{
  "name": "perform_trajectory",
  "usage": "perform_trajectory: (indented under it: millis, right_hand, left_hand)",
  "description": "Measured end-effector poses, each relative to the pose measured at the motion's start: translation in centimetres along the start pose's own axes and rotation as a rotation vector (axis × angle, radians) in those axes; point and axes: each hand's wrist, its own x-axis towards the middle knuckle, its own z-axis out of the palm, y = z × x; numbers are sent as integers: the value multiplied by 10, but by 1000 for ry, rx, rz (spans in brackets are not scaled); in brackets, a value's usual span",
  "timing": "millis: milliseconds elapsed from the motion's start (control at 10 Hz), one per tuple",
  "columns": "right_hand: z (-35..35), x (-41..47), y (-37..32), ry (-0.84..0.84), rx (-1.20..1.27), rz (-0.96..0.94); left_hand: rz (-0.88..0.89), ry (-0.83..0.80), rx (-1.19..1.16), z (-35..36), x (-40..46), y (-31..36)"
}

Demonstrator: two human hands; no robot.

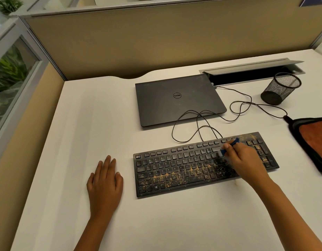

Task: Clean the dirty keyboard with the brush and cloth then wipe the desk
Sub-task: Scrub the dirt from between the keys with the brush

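Currently I hold the blue brush [229, 146] pinched in the right hand [241, 158], bristles down on the upper right key rows of the black keyboard [192, 169]. The left hand [105, 183] lies flat on the white desk [102, 115], fingers straight and loosely together, just left of the keyboard and not touching it.

Orange-brown crumbs cover the near rows, the right-hand block and the far right corner; the far left rows look cleaner.

Risks from this position:
- The keyboard is unrestrained. A firm stroke may slide it, since the left hand does not brace it.
- Strokes toward the near edge may scatter crumbs onto the desk, adding to the later wipe.
- The keyboard cable [198, 124] loops between the keyboard and the closed Dell laptop [178, 100]; a wide stroke may snag it.
- Debris swept right may land on the orange cloth [312, 134] at the right edge, soiling it before use.

A mesh pen cup [280, 88] stands far right.
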Motion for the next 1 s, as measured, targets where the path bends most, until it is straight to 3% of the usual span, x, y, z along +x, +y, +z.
perform_trajectory:
  millis: [400, 600, 800, 1000]
  right_hand:
    - [2, -1, 1, 14, 11, -46]
    - [0, 0, 2, 87, 38, 41]
    - [2, -3, 0, 19, 185, 75]
    - [-2, -2, 16, 96, 101, 102]
  left_hand:
    - [-1, 1, -9, 0, -1, 0]
    - [-3, -2, -9, 0, 0, 0]
    - [0, 1, -11, 0, -1, 0]
    - [-3, 0, -13, 1, -1, 0]
